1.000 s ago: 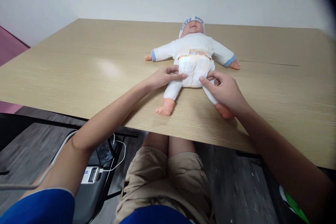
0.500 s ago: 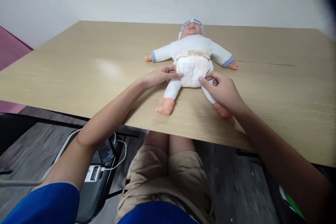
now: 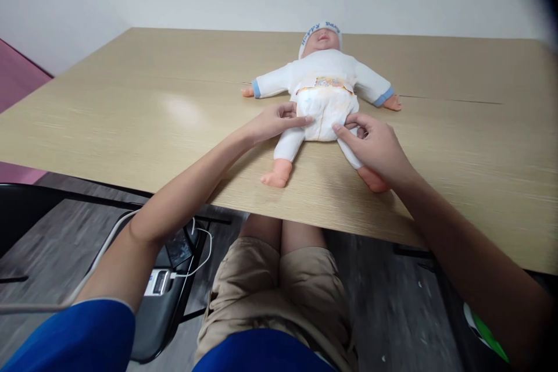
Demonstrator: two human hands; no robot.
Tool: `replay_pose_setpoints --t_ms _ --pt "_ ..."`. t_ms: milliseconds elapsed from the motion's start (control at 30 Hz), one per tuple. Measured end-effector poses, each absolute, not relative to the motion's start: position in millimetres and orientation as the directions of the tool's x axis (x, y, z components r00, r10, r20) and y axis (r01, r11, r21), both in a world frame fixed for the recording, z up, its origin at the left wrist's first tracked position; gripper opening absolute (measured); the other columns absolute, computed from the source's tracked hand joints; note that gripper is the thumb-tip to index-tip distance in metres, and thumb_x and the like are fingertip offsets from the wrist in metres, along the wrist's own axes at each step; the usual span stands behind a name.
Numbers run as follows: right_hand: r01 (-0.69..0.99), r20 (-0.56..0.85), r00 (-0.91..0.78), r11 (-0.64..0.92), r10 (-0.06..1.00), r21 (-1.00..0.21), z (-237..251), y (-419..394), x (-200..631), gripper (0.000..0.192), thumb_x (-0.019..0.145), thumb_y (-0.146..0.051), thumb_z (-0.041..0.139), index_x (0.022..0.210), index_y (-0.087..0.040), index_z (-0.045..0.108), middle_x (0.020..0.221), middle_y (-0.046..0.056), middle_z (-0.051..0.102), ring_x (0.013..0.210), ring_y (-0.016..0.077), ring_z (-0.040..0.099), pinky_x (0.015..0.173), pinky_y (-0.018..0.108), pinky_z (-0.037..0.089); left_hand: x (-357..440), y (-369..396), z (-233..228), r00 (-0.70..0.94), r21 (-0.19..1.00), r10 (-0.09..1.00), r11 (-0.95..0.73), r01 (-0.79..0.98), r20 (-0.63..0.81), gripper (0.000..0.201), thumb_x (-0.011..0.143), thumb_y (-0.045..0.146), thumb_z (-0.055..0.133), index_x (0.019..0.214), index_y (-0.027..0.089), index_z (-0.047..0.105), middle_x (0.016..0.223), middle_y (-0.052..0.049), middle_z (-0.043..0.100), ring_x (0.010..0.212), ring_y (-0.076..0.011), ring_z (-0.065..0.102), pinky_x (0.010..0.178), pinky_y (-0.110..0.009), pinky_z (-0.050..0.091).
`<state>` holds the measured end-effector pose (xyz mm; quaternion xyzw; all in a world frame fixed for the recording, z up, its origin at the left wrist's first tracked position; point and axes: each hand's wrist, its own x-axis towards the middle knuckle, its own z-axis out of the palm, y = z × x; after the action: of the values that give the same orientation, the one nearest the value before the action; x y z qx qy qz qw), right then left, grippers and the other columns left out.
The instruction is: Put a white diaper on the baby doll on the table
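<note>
A baby doll (image 3: 323, 64) in a white suit with blue cuffs and a lettered cap lies on its back, arms spread and feet toward me. Round its hips is a white diaper (image 3: 325, 110) with an orange printed band at the waist. My left hand (image 3: 283, 120) pinches the diaper's edge at the left leg opening, thumb on the front. At the opposite leg opening my right hand (image 3: 368, 136) has thumb and fingers closed on the other edge. Parts of the fingers on both hands are hidden behind the diaper and the doll's legs.
The doll lies near the front edge of a wooden table (image 3: 196, 157), with a seam running across it. Below on the left, a black chair (image 3: 152, 325) bears a white device (image 3: 157, 282) with a cable and a dark phone-like object (image 3: 178, 250). A pale wall stands behind.
My left thumb has slid slightly inward over the diaper's front. Both hands stay at the leg openings. The whole view has shifted a little, and the doll lies as before.
</note>
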<state>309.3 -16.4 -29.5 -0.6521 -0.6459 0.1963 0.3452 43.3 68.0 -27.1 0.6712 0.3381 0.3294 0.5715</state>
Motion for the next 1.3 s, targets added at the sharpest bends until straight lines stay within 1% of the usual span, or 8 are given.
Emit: replay_pose_setpoints --t_ms 167,367,567,767,1000,1133,1233,1300 --pt "0.707 0.183 0.095 0.063 0.979 -0.704 -26 -19 306 0.051 0.101 -0.069 0.075 0.108 -0.020 0.082 0.081 0.007 0.066 0.074 0.0179 0.053 0.077 0.034 0.043 44 65 -26 0.534 0.986 0.844 -0.132 0.102 0.058 0.052 0.084 0.056 0.103 0.111 0.018 0.080 0.106 -0.011 0.080 0.118 -0.0322 0.073 0.107 -0.045 0.056" --pt "0.698 0.172 0.093 0.059 0.981 -0.714 -25 -19 306 0.038 0.101 -0.057 0.076 0.107 -0.020 0.082 0.084 0.007 0.070 0.073 0.0173 0.052 0.076 0.033 0.042 45 64 -27 0.546 0.991 0.835 -0.121 0.056 0.071 0.053 0.085 0.057 0.102 0.113 0.017 0.081 0.109 -0.012 0.082 0.117 -0.0313 0.074 0.106 -0.044 0.058" --pt "0.702 0.169 0.090 0.058 0.981 -0.710 -24 -17 308 0.041 0.100 -0.061 0.076 0.108 -0.021 0.082 0.096 0.008 0.076 0.074 0.0174 0.053 0.074 0.033 0.041 47 64 -31 0.525 0.995 0.848 -0.101 0.011 0.081 0.047 0.085 0.054 0.102 0.108 0.017 0.081 0.106 -0.010 0.081 0.116 -0.0311 0.075 0.107 -0.045 0.058" --pt "0.697 0.160 0.086 0.055 0.983 -0.715 -22 -17 307 0.040 0.101 -0.060 0.075 0.110 -0.022 0.083 0.102 0.007 0.079 0.078 0.0182 0.056 0.077 0.034 0.043 46 64 -33 0.515 0.997 0.855 -0.083 0.005 0.069 0.045 0.086 0.051 0.102 0.107 0.017 0.081 0.112 -0.010 0.081 0.120 -0.0312 0.075 0.111 -0.045 0.057" --pt "0.690 0.155 0.066 0.068 0.986 -0.721 -18 -20 304 0.047 0.101 -0.067 0.074 0.106 -0.022 0.084 0.096 0.008 0.077 0.077 0.0188 0.057 0.077 0.034 0.043 46 65 -32 0.551 0.997 0.834 -0.063 0.040 0.030 0.049 0.090 0.056 0.097 0.113 0.016 0.081 0.121 -0.013 0.081 0.120 -0.0309 0.074 0.110 -0.046 0.056" --pt "0.692 0.152 0.059 0.069 0.987 -0.719 -18 -19 304 0.054 0.099 -0.075 0.074 0.101 -0.022 0.082 0.090 0.008 0.075 0.079 0.0209 0.061 0.078 0.036 0.045 47 61 -28 0.506 0.990 0.861 -0.118 0.082 0.061 0.047 0.089 0.059 0.098 0.110 0.019 0.083 0.114 -0.012 0.081 0.117 -0.0325 0.073 0.102 -0.045 0.058" --pt "0.695 0.162 0.056 0.078 0.985 -0.715 -20 -17 303 0.051 0.099 -0.072 0.075 0.098 -0.022 0.081 0.088 0.008 0.074 0.082 0.0226 0.063 0.079 0.036 0.047 48 59 -26 0.488 0.986 0.870 -0.136 0.093 0.074 0.047 0.087 0.058 0.100 0.109 0.020 0.083 0.108 -0.010 0.081 0.117 -0.0336 0.074 0.102 -0.045 0.058" --pt "0.691 0.171 0.052 0.088 0.984 -0.718 -22 -15 303 0.049 0.099 -0.070 0.076 0.097 -0.022 0.082 0.087 0.009 0.074 0.084 0.0234 0.065 0.079 0.036 0.047 48 59 -26 0.502 0.989 0.863 -0.119 0.083 0.062 0.048 0.087 0.058 0.099 0.111 0.019 0.084 0.111 -0.011 0.082 0.118 -0.0328 0.074 0.105 -0.045 0.058"
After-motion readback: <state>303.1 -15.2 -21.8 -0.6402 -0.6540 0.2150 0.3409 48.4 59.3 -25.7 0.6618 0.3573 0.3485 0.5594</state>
